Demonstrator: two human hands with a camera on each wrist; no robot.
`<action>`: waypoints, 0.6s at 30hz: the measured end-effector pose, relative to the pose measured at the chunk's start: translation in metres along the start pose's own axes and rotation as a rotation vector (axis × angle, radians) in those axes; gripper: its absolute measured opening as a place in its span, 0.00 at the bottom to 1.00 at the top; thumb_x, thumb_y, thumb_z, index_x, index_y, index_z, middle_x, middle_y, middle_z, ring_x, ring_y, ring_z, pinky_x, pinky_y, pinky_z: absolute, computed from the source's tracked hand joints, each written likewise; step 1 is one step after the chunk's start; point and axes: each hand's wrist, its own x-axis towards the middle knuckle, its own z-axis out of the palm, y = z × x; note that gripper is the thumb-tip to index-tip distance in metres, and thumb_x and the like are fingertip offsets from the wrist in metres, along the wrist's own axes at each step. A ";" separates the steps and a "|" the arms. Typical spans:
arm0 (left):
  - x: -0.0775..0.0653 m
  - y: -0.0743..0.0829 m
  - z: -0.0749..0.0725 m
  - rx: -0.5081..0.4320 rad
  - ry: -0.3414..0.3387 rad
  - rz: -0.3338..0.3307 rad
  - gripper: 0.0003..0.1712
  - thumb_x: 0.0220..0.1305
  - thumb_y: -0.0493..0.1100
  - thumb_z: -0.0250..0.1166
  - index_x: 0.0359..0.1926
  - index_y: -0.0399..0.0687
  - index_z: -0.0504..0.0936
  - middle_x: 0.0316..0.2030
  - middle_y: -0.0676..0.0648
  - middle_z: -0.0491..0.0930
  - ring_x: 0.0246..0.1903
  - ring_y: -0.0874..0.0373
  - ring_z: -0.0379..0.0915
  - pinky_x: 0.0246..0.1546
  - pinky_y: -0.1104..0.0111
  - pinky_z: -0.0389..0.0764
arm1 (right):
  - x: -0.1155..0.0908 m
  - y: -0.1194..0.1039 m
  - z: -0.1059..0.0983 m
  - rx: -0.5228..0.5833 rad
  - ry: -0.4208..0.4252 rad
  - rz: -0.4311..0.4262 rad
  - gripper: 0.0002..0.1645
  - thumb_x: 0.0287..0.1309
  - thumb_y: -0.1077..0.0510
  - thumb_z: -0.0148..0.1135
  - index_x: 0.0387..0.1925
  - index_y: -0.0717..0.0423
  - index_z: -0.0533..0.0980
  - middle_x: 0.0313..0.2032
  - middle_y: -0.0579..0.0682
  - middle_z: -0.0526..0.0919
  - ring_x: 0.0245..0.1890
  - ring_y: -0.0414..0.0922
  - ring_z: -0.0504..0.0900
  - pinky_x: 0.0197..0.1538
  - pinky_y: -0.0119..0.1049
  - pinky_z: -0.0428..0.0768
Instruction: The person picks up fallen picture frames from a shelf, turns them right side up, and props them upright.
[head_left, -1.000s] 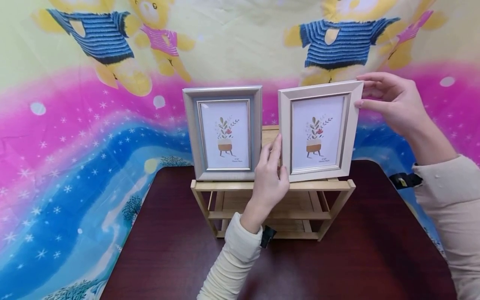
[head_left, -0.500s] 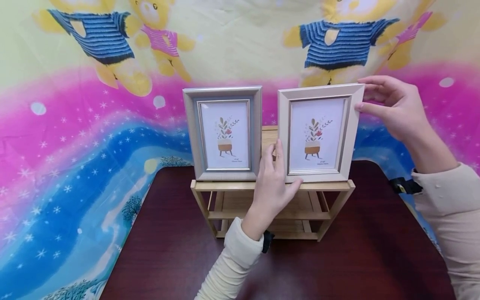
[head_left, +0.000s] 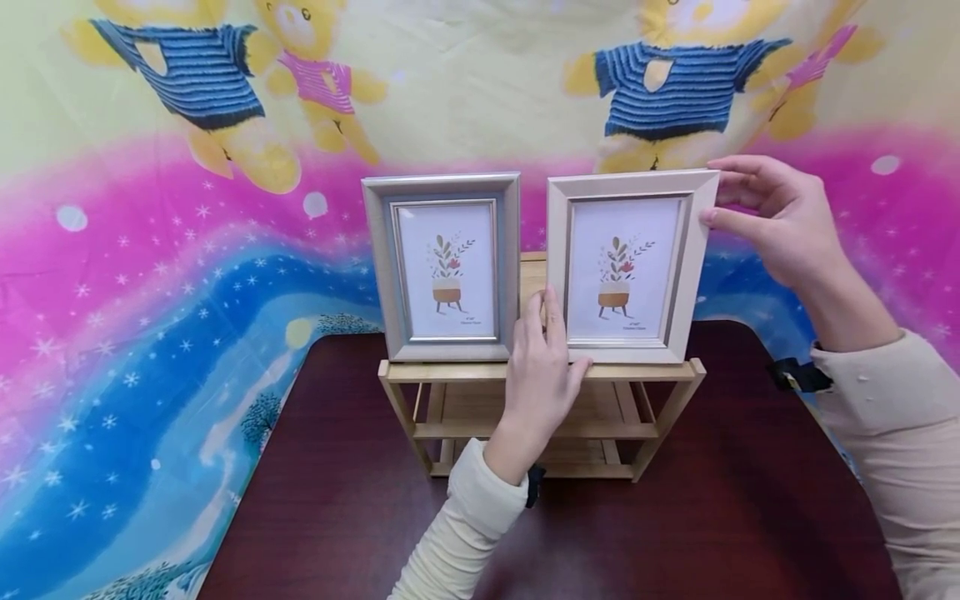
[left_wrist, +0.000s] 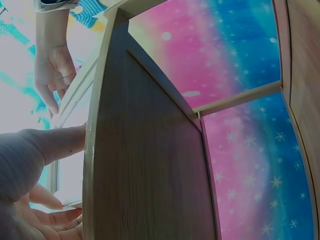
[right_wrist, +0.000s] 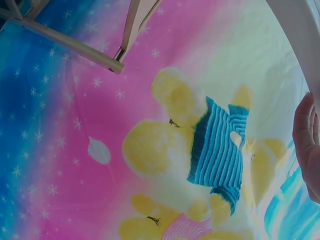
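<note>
A white picture frame (head_left: 692,267) stands on the right part of a wooden rack's (head_left: 480,372) top, its picture facing me. My right hand (head_left: 787,217) pinches its upper right edge, thumb in front and fingers partly hidden behind. Along the frame's lower left side, my left hand (head_left: 536,375) touches the edge with straight fingers. Its thumb reaches to the bottom corner, by the rack's front rail. A grey-silver picture frame (head_left: 380,275) stands upright to the left, a narrow gap away. In the right wrist view, only part of the right hand (right_wrist: 306,142) shows at the edge.
The slatted rack has lower shelves (head_left: 532,431) and stands on a dark red-brown table (head_left: 337,500). Close behind hangs a printed cloth (head_left: 465,100) with bears and snowflakes.
The white picture frame has levelled, its right side coming down towards the rack, and shifted slightly left. My left thumb has moved from its front to the bottom corner. My right hand keeps its pinch.
</note>
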 end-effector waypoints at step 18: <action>-0.021 -0.025 -0.009 -0.173 0.471 0.326 0.14 0.50 0.37 0.62 0.38 0.33 0.80 0.33 0.41 0.77 0.28 0.53 0.75 0.32 0.72 0.79 | -0.041 -0.005 -0.001 -0.529 0.156 0.043 0.18 0.51 0.70 0.60 0.47 0.63 0.77 0.33 0.42 0.81 0.33 0.35 0.79 0.37 0.18 0.74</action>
